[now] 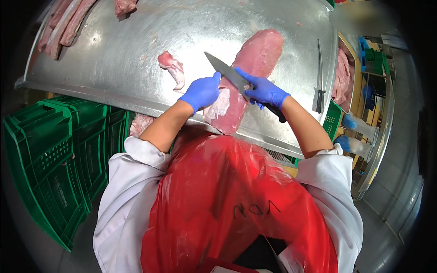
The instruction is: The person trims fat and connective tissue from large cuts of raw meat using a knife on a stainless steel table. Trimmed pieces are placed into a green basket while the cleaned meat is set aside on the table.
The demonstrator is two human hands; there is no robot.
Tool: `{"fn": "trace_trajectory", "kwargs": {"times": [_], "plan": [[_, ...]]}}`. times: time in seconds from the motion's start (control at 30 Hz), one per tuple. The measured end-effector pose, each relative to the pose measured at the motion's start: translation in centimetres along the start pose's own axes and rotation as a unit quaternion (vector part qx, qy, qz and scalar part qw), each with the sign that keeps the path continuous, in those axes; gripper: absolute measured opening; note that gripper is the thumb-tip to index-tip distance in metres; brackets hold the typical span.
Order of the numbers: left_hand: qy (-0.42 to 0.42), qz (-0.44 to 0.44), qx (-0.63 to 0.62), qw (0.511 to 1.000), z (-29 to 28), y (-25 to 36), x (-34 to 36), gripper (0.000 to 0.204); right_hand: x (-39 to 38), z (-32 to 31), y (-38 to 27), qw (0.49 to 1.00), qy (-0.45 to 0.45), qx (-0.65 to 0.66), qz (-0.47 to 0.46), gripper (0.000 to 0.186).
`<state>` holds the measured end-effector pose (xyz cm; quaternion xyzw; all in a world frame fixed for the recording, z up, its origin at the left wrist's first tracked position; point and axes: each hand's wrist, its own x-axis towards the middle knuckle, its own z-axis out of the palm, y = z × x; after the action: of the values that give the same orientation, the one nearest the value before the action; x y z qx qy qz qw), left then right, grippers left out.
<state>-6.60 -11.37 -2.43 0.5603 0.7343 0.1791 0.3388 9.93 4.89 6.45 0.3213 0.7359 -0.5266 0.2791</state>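
A long piece of raw pink meat (259,53) lies slantwise on the steel table, its near end at the front edge. Whitish fat or membrane (219,105) covers part of its near left side. My left hand (203,93), in a blue glove, is closed at the meat's left edge and seems to pinch it; the fingertips are partly hidden. In my blue-gloved right hand (267,92) is a knife (224,69), its dark handle showing below the palm. The blade crosses over the meat, tip pointing far left. Left of the meat lies a small fatty trimming (173,69).
Long meat strips (68,27) lie at the far left of the steel table (136,50), another piece (124,7) beside them. A sharpening steel (320,77) rests at the right. Green crates (59,150) stand below left; a meat-filled container (341,77) is at right.
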Motion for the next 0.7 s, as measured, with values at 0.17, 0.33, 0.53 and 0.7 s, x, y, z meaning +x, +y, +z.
{"fn": "trace_trajectory", "kwargs": {"times": [0.17,0.33,0.53,0.7], "plan": [[0.052,0.056,0.052,0.996,-1.8,0.5,1.0,0.023,-4.9,-3.1,-0.9,0.974,-0.154,-0.156,0.053,0.081],[0.176,0.140,0.043,0.973,-13.6,3.2,2.7,0.020,-4.5,-2.5,-2.0,0.984,-0.051,-0.172,-0.001,0.081],[0.235,0.093,-0.148,0.956,-20.2,0.1,-8.6,0.042,-5.3,-0.1,-1.4,1.000,0.012,-0.004,0.026,0.079],[0.460,0.123,-0.308,0.824,-26.3,0.5,-24.5,0.020,-5.9,3.5,-0.7,0.999,0.023,0.024,0.036,0.078]]}}
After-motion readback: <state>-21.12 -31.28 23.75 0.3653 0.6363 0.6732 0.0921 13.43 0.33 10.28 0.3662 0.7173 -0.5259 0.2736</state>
